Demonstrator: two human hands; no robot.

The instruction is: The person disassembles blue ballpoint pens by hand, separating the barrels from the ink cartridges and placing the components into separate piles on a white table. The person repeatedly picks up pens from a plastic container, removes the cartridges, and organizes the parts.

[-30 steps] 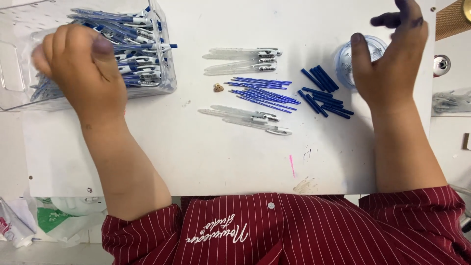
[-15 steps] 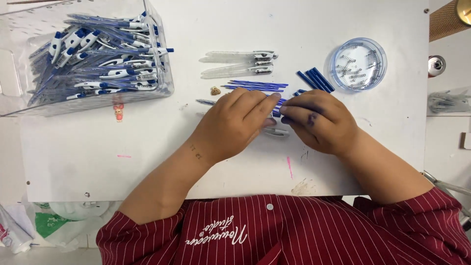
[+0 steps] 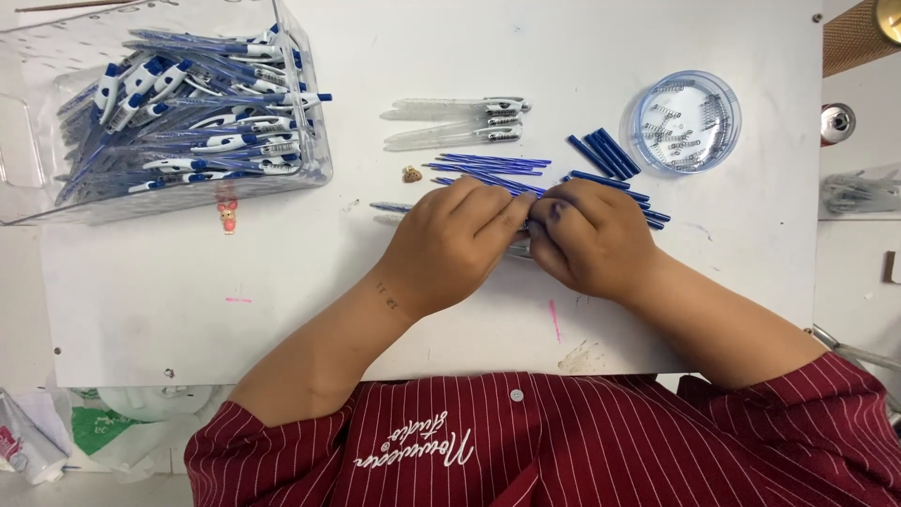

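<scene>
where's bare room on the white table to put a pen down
Bare patches: the white table below the clear bin, left of the left hand, and lower right beneath the round dish. Crowded around both hands, among the blue refills.

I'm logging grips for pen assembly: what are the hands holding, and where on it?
The left hand and right hand meet over a clear pen barrel; its tip pokes out left. The exact grip point is hidden.
</scene>
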